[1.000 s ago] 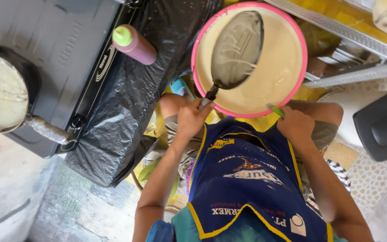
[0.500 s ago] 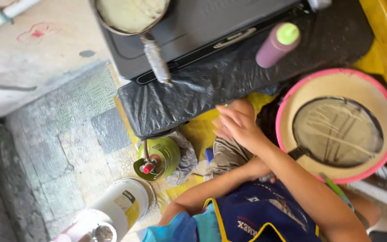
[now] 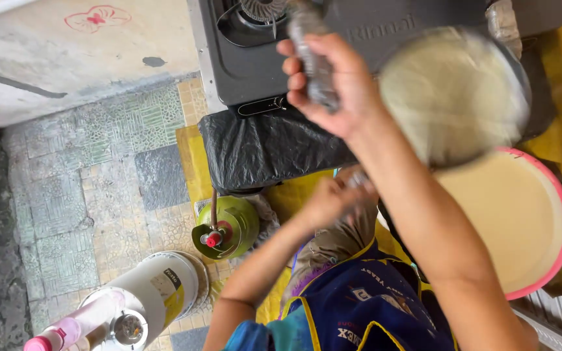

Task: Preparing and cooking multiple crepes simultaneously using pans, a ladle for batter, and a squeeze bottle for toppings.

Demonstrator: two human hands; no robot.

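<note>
The right hand (image 3: 333, 84) is clenched around the foil-wrapped handle (image 3: 313, 62) of a round black pan coated in pale batter (image 3: 453, 94), holding it tilted in the air, blurred. The pan hangs at about twelve o'clock from the pink-rimmed basin of cream batter (image 3: 521, 221), overlapping its upper rim. The left hand (image 3: 333, 198) rests curled near the lap; what it grips I cannot tell. A black gas stove (image 3: 242, 58) sits at ten o'clock of the pan.
</note>
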